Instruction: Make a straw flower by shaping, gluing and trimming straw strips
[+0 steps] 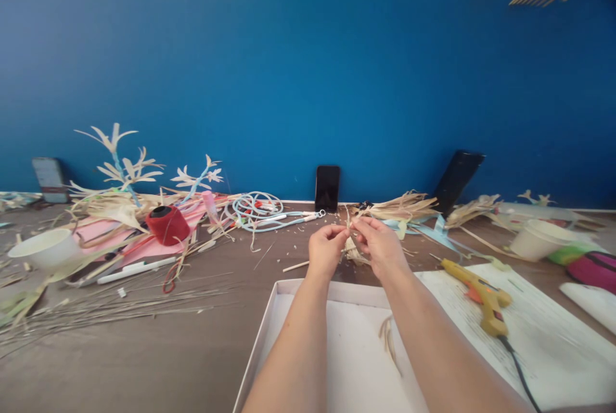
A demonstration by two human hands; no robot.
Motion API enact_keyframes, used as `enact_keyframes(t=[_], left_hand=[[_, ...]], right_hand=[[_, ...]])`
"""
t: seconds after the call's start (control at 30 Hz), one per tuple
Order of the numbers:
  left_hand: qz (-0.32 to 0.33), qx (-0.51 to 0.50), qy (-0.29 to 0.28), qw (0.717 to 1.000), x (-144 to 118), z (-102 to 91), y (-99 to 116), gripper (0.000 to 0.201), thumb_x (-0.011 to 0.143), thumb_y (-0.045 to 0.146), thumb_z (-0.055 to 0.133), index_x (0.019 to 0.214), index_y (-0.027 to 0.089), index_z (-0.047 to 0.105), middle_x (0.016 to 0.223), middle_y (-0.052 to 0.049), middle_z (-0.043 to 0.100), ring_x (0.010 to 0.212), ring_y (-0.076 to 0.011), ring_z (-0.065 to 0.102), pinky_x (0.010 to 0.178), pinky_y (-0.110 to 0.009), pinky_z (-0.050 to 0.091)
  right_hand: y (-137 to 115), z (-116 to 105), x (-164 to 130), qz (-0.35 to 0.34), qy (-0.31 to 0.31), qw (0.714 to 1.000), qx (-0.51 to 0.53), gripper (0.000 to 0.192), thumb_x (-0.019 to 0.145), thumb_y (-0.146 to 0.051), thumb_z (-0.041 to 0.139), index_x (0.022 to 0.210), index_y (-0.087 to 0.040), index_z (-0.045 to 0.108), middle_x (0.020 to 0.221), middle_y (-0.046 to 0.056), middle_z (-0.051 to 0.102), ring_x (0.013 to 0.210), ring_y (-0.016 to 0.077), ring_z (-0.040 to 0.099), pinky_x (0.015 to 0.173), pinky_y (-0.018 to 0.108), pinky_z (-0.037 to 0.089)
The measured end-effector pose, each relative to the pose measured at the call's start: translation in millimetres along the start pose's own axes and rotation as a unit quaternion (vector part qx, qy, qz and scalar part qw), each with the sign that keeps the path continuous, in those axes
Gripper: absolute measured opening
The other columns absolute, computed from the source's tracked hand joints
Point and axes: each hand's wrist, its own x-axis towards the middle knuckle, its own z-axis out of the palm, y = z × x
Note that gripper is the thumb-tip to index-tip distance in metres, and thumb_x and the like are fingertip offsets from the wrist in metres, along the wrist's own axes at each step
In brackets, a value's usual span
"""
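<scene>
A white tray [283, 310] lies at the bottom centre of the frame. Above it, mid-frame, the left hand [326, 249] and right hand [380, 246] each pinch a pale straw bundle [352, 247] over the desk [192, 336]. A yellow glue gun [481, 294] lies right.

red spool [167, 224], glue gun [482, 297], phone [328, 188], white bowl [45, 249].

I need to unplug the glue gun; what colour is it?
Yellow with an orange trigger, glue gun, seen in the head view.
</scene>
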Motion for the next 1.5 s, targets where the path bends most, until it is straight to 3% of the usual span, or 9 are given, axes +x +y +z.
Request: enact_keyframes(t=[0.33,1.5], left_hand=[[-0.018,-0.002,0.008,1.000,-1.9,0.3,3.4,0.030,0.061,0.042,0.069,0.073,0.015,0.070,0.058,0.000,0.058,0.048,-0.0067,0.042,0.047,-0.020,0.032],[-0.022,0.007,0.002,1.000,1.3,0.6,-1.5,0.026,0.063,0.038,0.068,0.072,0.014,0.067,0.057,0.001,0.057,0.051,-0.0080,0.044,0.051,-0.020,0.035]], right_hand=[[2.0,-1.3,1.4,-0.004,0.004,1.000,-0.016,0.021,0.061,-0.032,0.069,0.072,-0.016,0.061,0.046,-0.005,0.045,0.035,0.0039,0.031,0.031,0.016,0.018],[3.7,-1.0,1.2,-0.005,-0.009,1.000,-0.021,0.019,0.064,-0.032,0.067,0.071,-0.017,0.059,0.046,-0.005,0.046,0.035,0.0033,0.031,0.032,0.014,0.017]])
